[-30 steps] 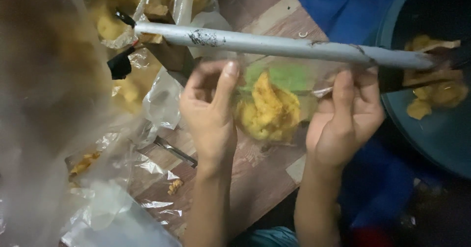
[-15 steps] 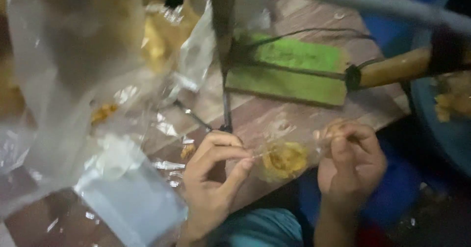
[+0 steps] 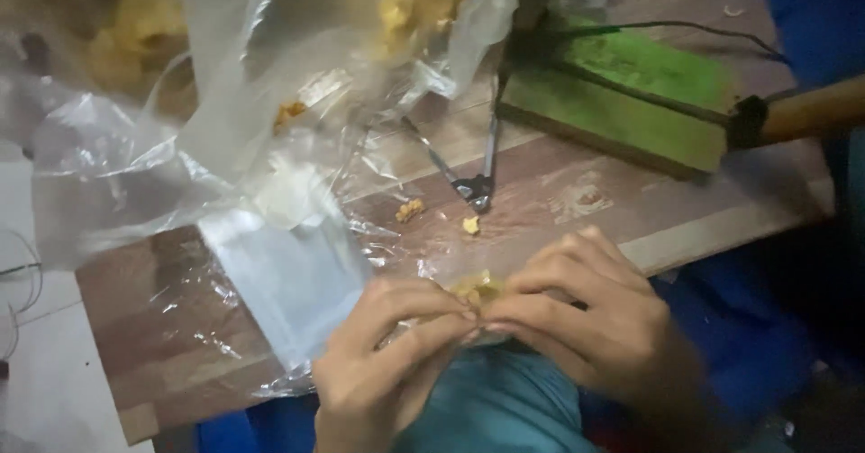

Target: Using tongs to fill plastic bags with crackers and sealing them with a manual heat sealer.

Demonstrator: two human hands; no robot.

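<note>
Both hands have come together since half a second ago: they were apart on the small packet then, and now their fingertips meet at the near edge of the desk (image 3: pixel 631 210). View has also closed in and shifted; the green block sits further right in frame.

Left to right:
- Far left: heap of clear plastic bags (image 3: pixel 135 147), crumpled, some with yellow snack pieces inside, spilling onto the wooden surface. A flat stack of empty clear bags (image 3: pixel 288 273) lies just beside the left hand.
- Left hand (image 3: pixel 383 354): grip closed in a pinch, thumb and fingers pressed on the small clear packet (image 3: pixel 475 289) of yellow snack.
- Packet: held between both hands, at the desk's near edge, mostly covered by fingers. Only a bit of yellow shows; whether it rests on the wood or hangs just off it I cannot tell.
- Two loose crumbs (image 3: pixel 410 209) on the wood above the hands.
- Metal tongs (image 3: pixel 478 183) lying behind the crumbs, tips toward the hands.
- Right hand (image 3: pixel 599 318): grip likewise closed, fingertips pinching the packet, touching the left fingertips.
- Green block (image 3: pixel 631 93) at upper right, a wooden handle (image 3: pixel 811 111) extending off its right end, a thin dark cable (image 3: pixel 685 28) running behind.
</note>
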